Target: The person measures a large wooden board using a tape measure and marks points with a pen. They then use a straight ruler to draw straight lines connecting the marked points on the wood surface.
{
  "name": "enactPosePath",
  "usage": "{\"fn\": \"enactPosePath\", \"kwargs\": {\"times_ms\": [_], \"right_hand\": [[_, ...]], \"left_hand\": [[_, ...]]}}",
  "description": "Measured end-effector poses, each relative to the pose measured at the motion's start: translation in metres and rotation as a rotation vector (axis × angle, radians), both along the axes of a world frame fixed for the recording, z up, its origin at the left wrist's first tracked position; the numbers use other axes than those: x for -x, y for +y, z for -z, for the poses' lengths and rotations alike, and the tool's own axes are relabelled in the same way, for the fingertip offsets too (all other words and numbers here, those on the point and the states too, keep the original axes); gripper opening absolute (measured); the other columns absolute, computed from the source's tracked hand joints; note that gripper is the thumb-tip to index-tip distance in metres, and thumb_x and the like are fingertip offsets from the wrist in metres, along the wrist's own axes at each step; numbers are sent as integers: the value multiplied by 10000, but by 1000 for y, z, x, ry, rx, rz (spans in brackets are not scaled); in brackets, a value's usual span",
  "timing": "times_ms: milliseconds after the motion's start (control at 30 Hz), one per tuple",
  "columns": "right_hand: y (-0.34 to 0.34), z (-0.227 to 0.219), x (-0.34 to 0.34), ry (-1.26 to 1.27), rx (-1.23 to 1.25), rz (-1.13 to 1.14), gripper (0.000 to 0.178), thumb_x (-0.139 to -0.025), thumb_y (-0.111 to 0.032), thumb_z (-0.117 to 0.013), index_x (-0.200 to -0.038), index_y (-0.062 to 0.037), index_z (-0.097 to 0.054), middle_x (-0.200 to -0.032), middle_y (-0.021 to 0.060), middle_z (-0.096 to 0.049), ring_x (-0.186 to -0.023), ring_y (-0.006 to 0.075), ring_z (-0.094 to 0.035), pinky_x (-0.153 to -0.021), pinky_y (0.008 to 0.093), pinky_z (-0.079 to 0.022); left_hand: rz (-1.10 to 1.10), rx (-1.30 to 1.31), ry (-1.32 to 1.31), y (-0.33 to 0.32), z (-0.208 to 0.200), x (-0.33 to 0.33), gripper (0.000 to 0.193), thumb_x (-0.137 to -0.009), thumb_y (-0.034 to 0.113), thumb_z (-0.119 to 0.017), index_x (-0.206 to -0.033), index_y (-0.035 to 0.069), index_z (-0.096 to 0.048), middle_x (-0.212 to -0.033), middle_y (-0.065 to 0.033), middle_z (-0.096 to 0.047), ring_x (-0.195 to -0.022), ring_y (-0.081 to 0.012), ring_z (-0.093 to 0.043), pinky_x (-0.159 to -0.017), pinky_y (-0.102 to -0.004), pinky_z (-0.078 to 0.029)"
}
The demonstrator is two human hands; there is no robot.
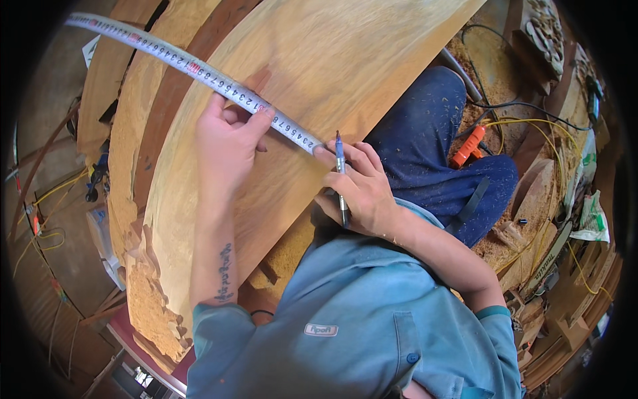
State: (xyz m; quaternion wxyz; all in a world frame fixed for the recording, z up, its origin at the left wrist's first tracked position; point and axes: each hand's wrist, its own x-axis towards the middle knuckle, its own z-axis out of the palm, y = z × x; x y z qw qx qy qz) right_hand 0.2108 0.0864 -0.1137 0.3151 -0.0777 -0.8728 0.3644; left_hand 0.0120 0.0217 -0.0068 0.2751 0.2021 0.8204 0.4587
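A white steel tape measure blade (pixel 169 56) runs from the upper left down across a large curved wooden board (pixel 312 60). My left hand (pixel 230 143) pinches the blade partway along, thumb on top and fingers beneath its far edge. At the blade's near right end, the fingertips of my right hand (pixel 364 193) touch the tip, close to the board's straight edge. A slim pen (pixel 341 163) with a blue section stands between the fingers of that same hand, its dark tip pointing away from me. The tape's case is outside the view.
My bent leg in dark blue trousers (pixel 425 126) lies beside the board, dusted with sawdust. An orange tool or plug (pixel 469 146) with cords rests to the right. Farther right are a chainsaw bar (pixel 546 263) and wood offcuts. More curved timber (pixel 163 143) lies at left.
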Motion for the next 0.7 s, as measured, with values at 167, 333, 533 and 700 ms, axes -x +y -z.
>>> {"fn": "enactPosePath", "kwargs": {"times_ms": [167,333,533,700], "right_hand": [[2,-1,1,28,31,-22,385,-700,-136,-840,-968,-82,-569,-1318,161,-658,-1200,380,-583,-1011,530,-447],[4,1,-1,-30,73,-39,440,-680,-141,-874,-989,-110,-562,-1398,112,-642,-1298,355,-559,-1049,526,-427],[8,1,-4,-62,82,-149,464,-676,-138,-877,-1024,-93,-573,-1427,118,-618,-1353,374,-509,-1114,556,-389],[13,-1,-20,-70,161,-159,419,-714,-132,-864,-1027,-68,-594,-1379,174,-641,-1342,415,-525,-1089,525,-442]], "left_hand": [[-106,-226,384,-4,28,-34,697,-902,18,-711,-1537,11,-424,-833,-90,-669,-579,-99,-574,-519,-245,-440],[145,116,631,-19,32,-19,612,-855,122,-752,-1436,48,-575,-878,-66,-627,-765,-178,-607,-703,-336,-477],[226,85,601,-18,31,-12,573,-793,205,-801,-1328,62,-651,-950,-40,-630,-990,-230,-584,-971,-414,-382],[205,57,726,-20,38,-18,570,-773,192,-809,-1305,54,-655,-943,-41,-637,-959,-226,-581,-979,-408,-374]]}}
